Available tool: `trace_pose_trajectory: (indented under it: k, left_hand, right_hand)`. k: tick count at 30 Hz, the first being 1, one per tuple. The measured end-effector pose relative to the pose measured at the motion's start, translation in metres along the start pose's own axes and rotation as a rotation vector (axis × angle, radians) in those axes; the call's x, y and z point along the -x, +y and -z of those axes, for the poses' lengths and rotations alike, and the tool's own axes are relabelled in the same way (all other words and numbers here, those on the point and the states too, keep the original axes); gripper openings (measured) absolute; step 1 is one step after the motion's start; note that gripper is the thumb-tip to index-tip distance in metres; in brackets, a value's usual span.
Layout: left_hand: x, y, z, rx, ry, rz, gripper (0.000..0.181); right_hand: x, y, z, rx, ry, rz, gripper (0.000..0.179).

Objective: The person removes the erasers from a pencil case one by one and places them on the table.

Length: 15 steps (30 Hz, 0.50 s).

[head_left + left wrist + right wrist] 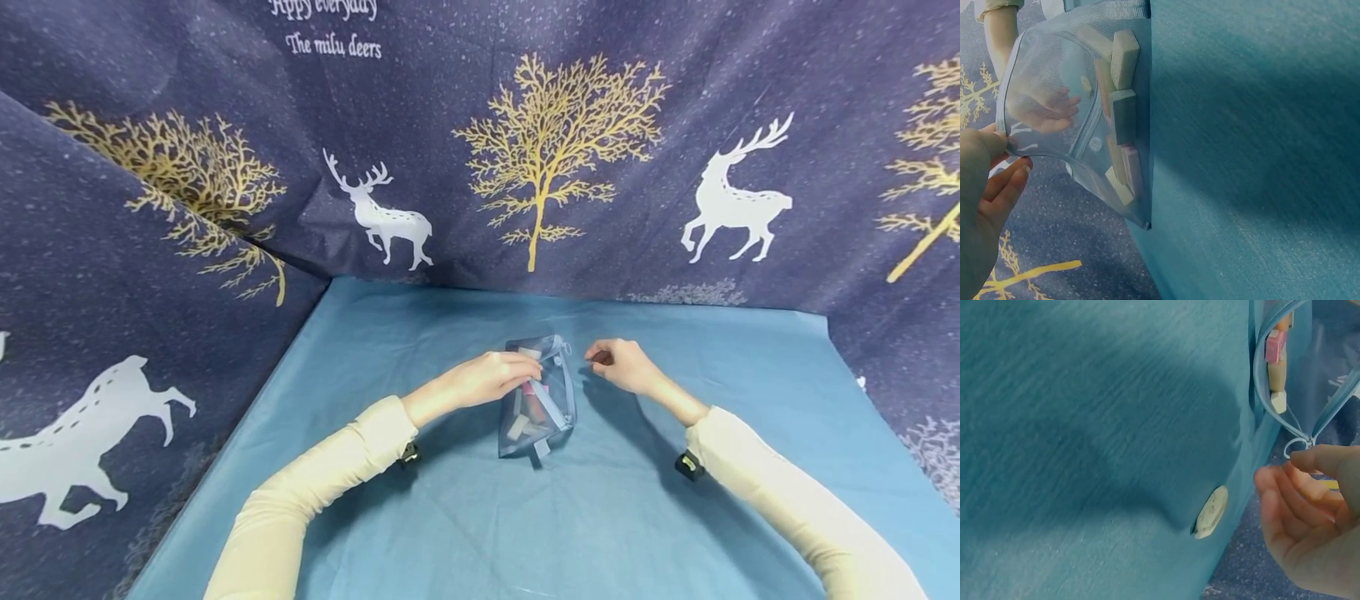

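A blue see-through mesh zip pouch [512,433] stands with its zip mouth parted and several small blocks inside. Among them are a pink block [1275,346], a dark green block [1124,117] and pale ones. My left hand [491,379] pinches the pouch's edge between thumb and fingers. Just right of the pouch, my right hand [626,365] is apart from it, fingers loosely bent and holding nothing. In the right wrist view it appears close to the zip's pull ring [1295,448]. A cream oval block [1211,512] lies on the cloth near this hand; the head view hides it.
A blue cloth [480,517] covers the work surface. Dark blue hangings [450,108] printed with deer and trees rise behind it and at the left. Cameras sit under both wrists, the right one [688,465] over the cloth.
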State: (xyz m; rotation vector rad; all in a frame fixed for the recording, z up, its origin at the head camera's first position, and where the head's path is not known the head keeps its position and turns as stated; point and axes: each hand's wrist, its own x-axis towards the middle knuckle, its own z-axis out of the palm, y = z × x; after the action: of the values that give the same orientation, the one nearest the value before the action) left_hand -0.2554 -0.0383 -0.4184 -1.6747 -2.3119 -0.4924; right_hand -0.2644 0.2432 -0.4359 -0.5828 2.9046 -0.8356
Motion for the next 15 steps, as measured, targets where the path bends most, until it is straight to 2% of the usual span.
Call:
trace_pose_trajectory:
  k: [8, 15]
  left_hand:
    - [0.001, 0.000, -0.001, 0.039, 0.011, 0.001, 0.020]
    - [0.000, -0.001, -0.005, 0.143, 0.012, 0.059, 0.021]
  right_hand:
    - [-0.001, -0.009, -0.006, -0.111, -0.033, 0.029, 0.017]
    - [-0.002, -0.014, -0.009, -0.171, -0.085, 0.055, 0.015]
